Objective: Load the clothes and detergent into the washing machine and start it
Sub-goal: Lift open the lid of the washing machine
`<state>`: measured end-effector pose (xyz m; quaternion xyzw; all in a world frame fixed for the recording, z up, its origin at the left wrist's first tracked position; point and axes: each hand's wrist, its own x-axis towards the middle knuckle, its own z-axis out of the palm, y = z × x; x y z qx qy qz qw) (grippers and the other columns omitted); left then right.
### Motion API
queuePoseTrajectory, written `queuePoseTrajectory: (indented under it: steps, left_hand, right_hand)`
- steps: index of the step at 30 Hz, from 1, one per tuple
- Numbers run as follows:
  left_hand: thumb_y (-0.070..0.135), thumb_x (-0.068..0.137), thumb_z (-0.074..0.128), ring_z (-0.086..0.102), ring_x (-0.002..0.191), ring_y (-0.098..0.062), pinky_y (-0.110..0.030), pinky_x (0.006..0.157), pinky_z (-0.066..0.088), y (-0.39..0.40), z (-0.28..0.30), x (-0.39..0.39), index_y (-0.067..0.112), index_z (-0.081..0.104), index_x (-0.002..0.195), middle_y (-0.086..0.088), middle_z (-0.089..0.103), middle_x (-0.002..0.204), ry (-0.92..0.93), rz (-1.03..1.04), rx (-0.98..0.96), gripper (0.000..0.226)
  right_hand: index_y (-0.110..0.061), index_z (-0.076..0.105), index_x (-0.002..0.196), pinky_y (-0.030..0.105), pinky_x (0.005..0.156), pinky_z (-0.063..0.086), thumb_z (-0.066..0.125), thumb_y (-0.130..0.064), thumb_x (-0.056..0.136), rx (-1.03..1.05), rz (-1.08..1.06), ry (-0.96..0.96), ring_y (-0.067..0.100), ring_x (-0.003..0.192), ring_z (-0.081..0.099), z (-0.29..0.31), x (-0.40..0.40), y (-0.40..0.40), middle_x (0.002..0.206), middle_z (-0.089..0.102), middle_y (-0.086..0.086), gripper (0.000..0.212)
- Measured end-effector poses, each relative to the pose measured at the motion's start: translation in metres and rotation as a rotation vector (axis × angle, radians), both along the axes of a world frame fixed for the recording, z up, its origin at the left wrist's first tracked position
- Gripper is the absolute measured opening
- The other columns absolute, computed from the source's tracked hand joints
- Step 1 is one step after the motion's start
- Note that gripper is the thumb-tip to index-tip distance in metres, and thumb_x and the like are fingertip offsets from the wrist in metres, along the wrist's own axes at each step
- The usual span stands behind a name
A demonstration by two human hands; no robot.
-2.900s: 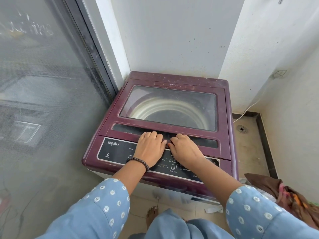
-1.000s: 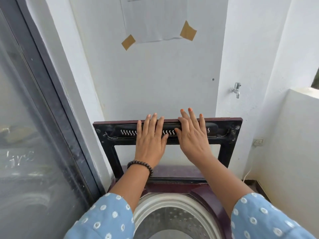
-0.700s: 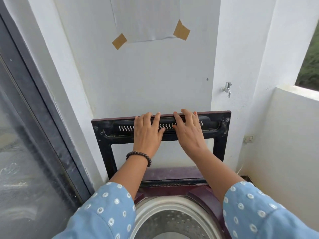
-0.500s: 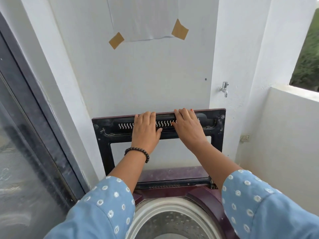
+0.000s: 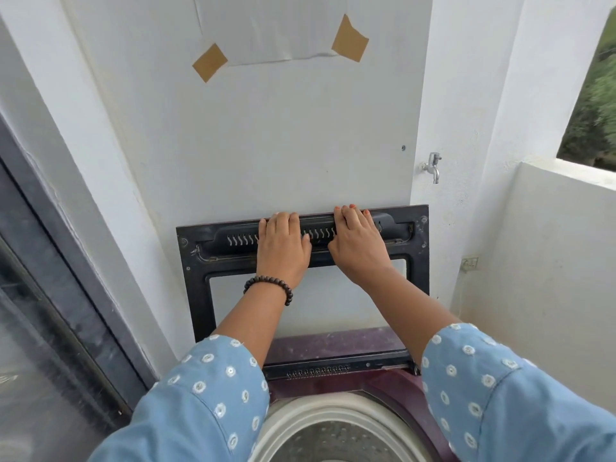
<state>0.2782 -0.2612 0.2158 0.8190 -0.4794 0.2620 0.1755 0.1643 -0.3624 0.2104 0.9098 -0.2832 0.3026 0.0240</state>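
Black lid (image 5: 200, 278) stands upright against the wall (image 5: 283, 145), my left hand (image 5: 283, 250) and right hand (image 5: 358, 248) lying flat on it, fingers (image 5: 346, 215) straight and pressed together over its top edge.

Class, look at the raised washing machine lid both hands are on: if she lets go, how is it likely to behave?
The lid looks like a stiff frame round a clear pane, so it probably won't flex. It stands about upright against the wall, so it may stay up, though a nudge forward could drop it. Left hand and right hand steady its top edge.
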Motion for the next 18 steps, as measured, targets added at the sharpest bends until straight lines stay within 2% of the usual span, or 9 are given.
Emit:
queuePoseTrajectory:
  steps: [5, 14, 16, 18]
  left_hand:
    - [0.024, 0.097, 0.045, 0.048, 0.121, -0.033, -0.047, 0.114, 0.026, -0.007, -0.004, 0.007, 0.001, 0.048, 0.135, -0.016, 0.053, 0.128, 0.022, -0.014, -0.019, 0.044]
    - [0.019, 0.093, 0.052, 0.049, 0.12, -0.035, -0.052, 0.113, 0.027, -0.012, -0.013, 0.012, -0.001, 0.05, 0.132, -0.018, 0.054, 0.125, -0.003, -0.044, -0.08, 0.044]
    - [0.021, 0.094, 0.051, 0.047, 0.124, -0.034, -0.053, 0.113, 0.026, -0.013, -0.014, 0.013, -0.001, 0.047, 0.135, -0.019, 0.051, 0.128, -0.007, -0.048, -0.059, 0.047]
    - [0.024, 0.097, 0.047, 0.037, 0.135, -0.034, -0.053, 0.117, 0.019, -0.01, -0.011, 0.01, 0.0, 0.039, 0.142, -0.019, 0.045, 0.139, 0.018, -0.048, -0.007, 0.052]
  right_hand:
    - [0.003, 0.026, 0.148, 0.044, 0.121, 0.012, 0.041, -0.02, 0.095, 0.016, 0.002, 0.027, 0.033, 0.145, 0.022, -0.002, 0.006, -0.003, 0.149, 0.035, 0.017, 0.06]
    - [0.002, 0.02, 0.15, 0.044, 0.121, 0.008, 0.042, -0.017, 0.095, 0.02, -0.022, 0.024, 0.033, 0.148, 0.015, -0.009, 0.011, -0.004, 0.154, 0.027, 0.018, 0.062]
    - [0.001, 0.015, 0.151, 0.044, 0.122, 0.006, 0.041, -0.017, 0.096, 0.024, -0.033, 0.052, 0.032, 0.149, 0.011, -0.011, 0.01, -0.003, 0.157, 0.021, 0.017, 0.064]
    - [-0.001, 0.008, 0.153, 0.044, 0.122, 0.004, 0.04, -0.018, 0.096, 0.038, -0.026, 0.098, 0.03, 0.15, 0.004, -0.012, 0.005, -0.002, 0.161, 0.012, 0.016, 0.067]
